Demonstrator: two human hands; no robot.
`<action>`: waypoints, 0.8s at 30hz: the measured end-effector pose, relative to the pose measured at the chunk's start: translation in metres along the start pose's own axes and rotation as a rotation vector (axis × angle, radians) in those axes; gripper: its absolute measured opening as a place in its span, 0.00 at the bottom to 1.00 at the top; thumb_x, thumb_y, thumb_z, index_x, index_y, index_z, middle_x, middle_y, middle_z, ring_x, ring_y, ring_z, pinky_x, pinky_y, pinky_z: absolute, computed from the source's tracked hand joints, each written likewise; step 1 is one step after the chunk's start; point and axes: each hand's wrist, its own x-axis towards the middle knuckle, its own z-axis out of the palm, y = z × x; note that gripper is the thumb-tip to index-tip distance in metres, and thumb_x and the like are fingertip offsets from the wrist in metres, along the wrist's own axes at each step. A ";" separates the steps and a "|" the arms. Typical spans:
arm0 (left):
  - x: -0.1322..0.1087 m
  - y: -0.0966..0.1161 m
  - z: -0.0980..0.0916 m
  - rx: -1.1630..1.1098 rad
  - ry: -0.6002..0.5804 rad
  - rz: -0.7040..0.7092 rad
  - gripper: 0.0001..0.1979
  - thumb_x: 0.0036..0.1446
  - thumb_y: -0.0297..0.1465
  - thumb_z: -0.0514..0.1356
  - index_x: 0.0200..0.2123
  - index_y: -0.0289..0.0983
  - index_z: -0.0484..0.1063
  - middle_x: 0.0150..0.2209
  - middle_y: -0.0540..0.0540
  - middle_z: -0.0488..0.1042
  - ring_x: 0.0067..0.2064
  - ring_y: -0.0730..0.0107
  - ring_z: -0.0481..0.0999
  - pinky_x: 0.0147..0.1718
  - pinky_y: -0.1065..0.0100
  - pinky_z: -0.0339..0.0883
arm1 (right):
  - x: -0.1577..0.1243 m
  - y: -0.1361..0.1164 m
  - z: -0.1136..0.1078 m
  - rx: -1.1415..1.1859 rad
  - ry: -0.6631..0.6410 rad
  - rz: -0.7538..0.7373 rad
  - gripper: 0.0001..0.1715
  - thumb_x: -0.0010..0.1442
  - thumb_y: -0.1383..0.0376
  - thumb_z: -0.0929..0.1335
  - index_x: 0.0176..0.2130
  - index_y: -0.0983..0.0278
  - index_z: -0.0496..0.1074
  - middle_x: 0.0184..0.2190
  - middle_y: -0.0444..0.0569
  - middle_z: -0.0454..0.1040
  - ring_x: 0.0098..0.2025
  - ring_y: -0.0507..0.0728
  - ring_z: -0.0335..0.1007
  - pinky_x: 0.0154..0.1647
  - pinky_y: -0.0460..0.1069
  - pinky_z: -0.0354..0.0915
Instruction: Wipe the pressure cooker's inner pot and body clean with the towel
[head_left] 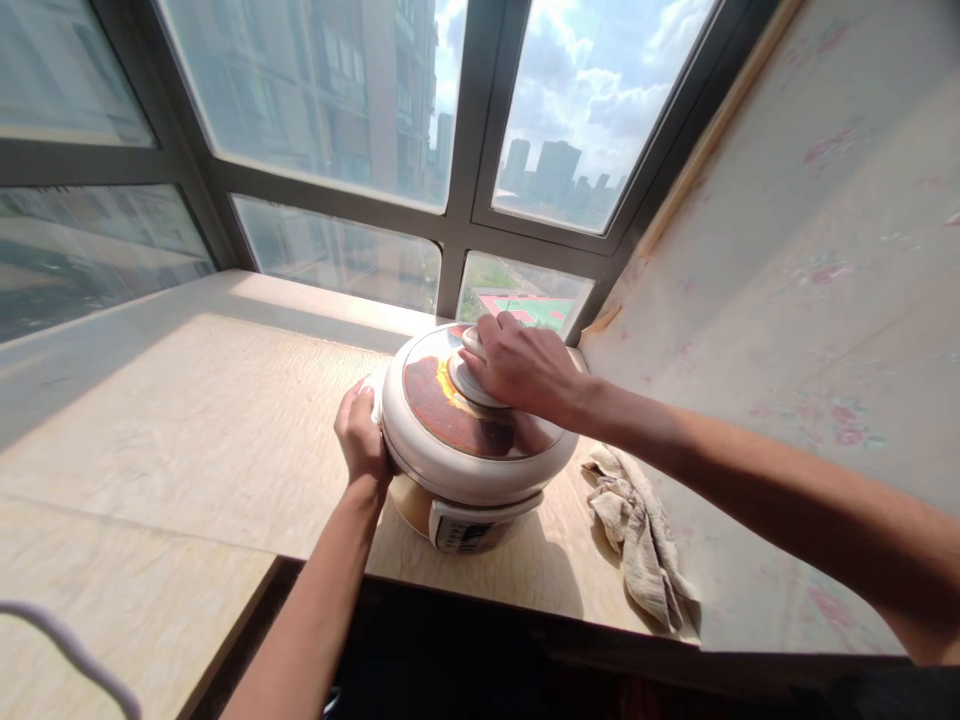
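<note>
A round cream electric cooker (pixel 480 520) stands on a pale stone window ledge (pixel 187 430), tilted toward me. Its lid (pixel 442 400) has a brown glass centre and a white knob. My right hand (pixel 521 368) lies over the knob with fingers curled round it. My left hand (pixel 361 435) grips the cooker's left side handle, fingers wrapped on it. The control panel faces me at the bottom front.
A crumpled beige cloth (pixel 637 530) lies on the ledge right of the cooker, against the papered wall (pixel 810 280). Large window panes (pixel 315 90) rise behind. A white cord (pixel 67 650) crosses the lower left corner. A dark gap lies below the ledge's front edge.
</note>
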 end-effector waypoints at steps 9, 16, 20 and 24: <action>-0.001 0.006 0.001 0.103 0.000 0.076 0.16 0.52 0.40 0.57 0.34 0.33 0.75 0.37 0.43 0.76 0.41 0.61 0.73 0.47 0.61 0.66 | 0.004 0.010 0.006 0.030 -0.008 -0.067 0.26 0.72 0.49 0.58 0.53 0.66 0.67 0.50 0.60 0.73 0.42 0.66 0.75 0.33 0.54 0.62; 0.003 0.005 0.003 0.123 -0.032 0.065 0.16 0.52 0.40 0.57 0.33 0.33 0.75 0.37 0.42 0.75 0.41 0.61 0.73 0.45 0.62 0.67 | 0.011 0.013 0.016 0.022 -0.019 -0.097 0.25 0.72 0.49 0.59 0.51 0.66 0.68 0.49 0.58 0.74 0.42 0.66 0.75 0.30 0.53 0.58; 0.004 0.004 0.004 0.094 -0.046 0.042 0.16 0.51 0.40 0.58 0.33 0.33 0.75 0.36 0.43 0.75 0.38 0.62 0.72 0.41 0.63 0.67 | 0.012 0.015 0.017 0.032 -0.009 -0.119 0.24 0.72 0.50 0.59 0.51 0.66 0.68 0.48 0.57 0.75 0.42 0.65 0.75 0.30 0.52 0.56; 0.004 0.004 0.002 0.057 -0.074 0.040 0.18 0.50 0.40 0.59 0.36 0.32 0.76 0.37 0.42 0.75 0.40 0.61 0.73 0.42 0.63 0.67 | 0.012 0.020 0.018 0.038 -0.008 -0.164 0.26 0.72 0.49 0.59 0.52 0.66 0.68 0.49 0.57 0.75 0.42 0.64 0.74 0.32 0.52 0.55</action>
